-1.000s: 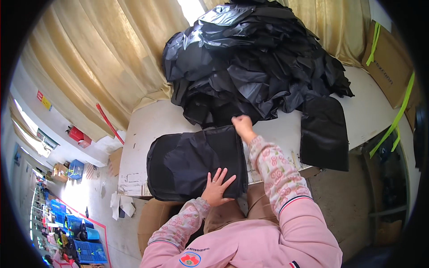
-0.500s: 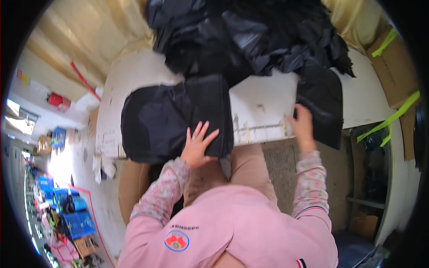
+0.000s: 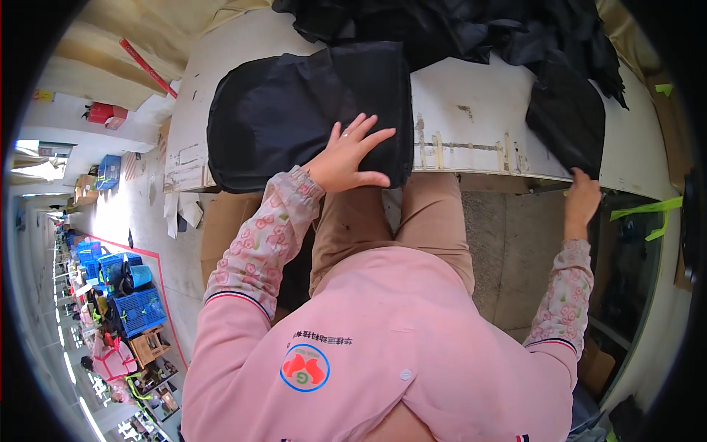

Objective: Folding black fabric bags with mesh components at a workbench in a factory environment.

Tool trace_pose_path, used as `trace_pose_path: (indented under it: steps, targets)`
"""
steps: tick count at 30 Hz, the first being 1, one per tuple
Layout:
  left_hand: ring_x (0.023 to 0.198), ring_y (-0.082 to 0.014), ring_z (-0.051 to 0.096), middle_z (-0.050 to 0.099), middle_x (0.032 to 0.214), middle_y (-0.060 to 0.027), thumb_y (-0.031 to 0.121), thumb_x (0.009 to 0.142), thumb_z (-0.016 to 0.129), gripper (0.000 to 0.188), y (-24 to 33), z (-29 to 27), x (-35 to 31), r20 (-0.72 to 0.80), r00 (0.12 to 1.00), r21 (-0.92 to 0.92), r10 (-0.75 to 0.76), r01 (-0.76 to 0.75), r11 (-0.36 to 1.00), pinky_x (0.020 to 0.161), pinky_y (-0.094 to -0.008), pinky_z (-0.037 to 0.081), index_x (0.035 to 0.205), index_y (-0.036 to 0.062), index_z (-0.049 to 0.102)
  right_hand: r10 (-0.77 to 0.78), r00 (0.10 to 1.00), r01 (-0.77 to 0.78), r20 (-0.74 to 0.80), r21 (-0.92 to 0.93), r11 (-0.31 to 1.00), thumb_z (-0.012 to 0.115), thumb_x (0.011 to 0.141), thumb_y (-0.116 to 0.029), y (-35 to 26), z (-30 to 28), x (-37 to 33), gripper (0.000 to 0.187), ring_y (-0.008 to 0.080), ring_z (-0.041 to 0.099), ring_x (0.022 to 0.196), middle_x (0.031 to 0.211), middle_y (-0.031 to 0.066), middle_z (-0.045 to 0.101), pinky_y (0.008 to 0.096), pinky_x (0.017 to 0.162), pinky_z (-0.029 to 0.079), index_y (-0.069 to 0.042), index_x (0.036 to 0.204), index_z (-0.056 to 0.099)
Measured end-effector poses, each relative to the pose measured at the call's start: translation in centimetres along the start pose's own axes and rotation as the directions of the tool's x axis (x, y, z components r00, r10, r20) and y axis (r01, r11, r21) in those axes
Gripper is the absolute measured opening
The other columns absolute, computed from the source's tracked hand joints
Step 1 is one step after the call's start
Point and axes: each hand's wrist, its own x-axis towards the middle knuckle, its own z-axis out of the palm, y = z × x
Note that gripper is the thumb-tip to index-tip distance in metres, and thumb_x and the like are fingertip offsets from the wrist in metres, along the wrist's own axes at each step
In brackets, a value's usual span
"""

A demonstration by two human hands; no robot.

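A neat stack of black fabric panels (image 3: 269, 121) with rounded corners lies on the left part of the white table (image 3: 471, 99). My left hand (image 3: 350, 158) rests on its right side, fingers spread. To the right, a separate black fabric panel (image 3: 567, 114) hangs slightly over the table's front edge. Its lower corner is pinched by my right hand (image 3: 583, 197). The panel's upper end meets a loose, crumpled heap of black fabric (image 3: 471, 29) along the back of the table.
Yellow-green strips (image 3: 648, 212) hang at the right, by a cardboard box (image 3: 674, 132). A red stick (image 3: 147, 66) leans at the back left. Blue crates (image 3: 140, 309) stand on the floor far to the left.
My right hand has moved from the panel's left edge to its lower corner and closed on it. My left hand stays on the stack. The whole view has shifted, with the table now higher up.
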Motion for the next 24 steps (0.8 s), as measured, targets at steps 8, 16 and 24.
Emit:
trace_pose_path:
  steps: [8, 16, 24]
  targets:
    - [0.141, -0.0373, 0.025, 0.029, 0.150, -0.0214, 0.035, 0.080, 0.076, 0.084, 4.5, -4.5, 6.0, -0.317, 0.925, -0.212, 0.208, -0.283, 0.935, 0.113, -0.0413, 0.027, 0.147, 0.0102, 0.031, 0.024, 0.829, 0.259, -0.559, 0.423, 0.868, 0.050, 0.090, 0.005, 2.0, -13.6, 5.8, 0.031, 0.0258, 0.064, 0.104, 0.112, 0.0121, 0.065, 0.0326, 0.088, 0.049, -0.006, 0.116, 0.062]
    - [0.136, -0.0269, 0.036, 0.034, 0.147, -0.0150, 0.031, 0.074, 0.083, 0.098, 11.8, -6.3, 11.0, -0.600, 0.682, -0.233, 0.418, -0.649, 0.724, 0.111, -0.0373, 0.031, 0.148, 0.0019, 0.025, -0.329, 0.561, 0.729, -0.760, 0.265, 0.631, 0.050, 0.083, 0.014, -13.4, -25.8, 5.4, 0.031, 0.0262, 0.062, 0.103, 0.106, 0.0096, 0.064, 0.0331, 0.088, 0.049, -0.004, 0.105, 0.063]
    - [0.125, -0.0212, 0.045, 0.039, 0.140, -0.0122, 0.012, 0.073, 0.080, 0.100, 9.1, -10.9, 10.2, -0.467, 0.871, -0.831, 0.153, -0.491, 0.261, 0.107, -0.0345, 0.036, 0.149, 0.0037, 0.016, -0.371, 0.521, 0.838, -0.769, 0.376, 0.396, 0.049, 0.082, 0.017, -16.8, -26.5, 6.0, 0.031, 0.0251, 0.062, 0.099, 0.104, 0.0099, 0.063, 0.0287, 0.084, 0.049, -0.002, 0.102, 0.061]
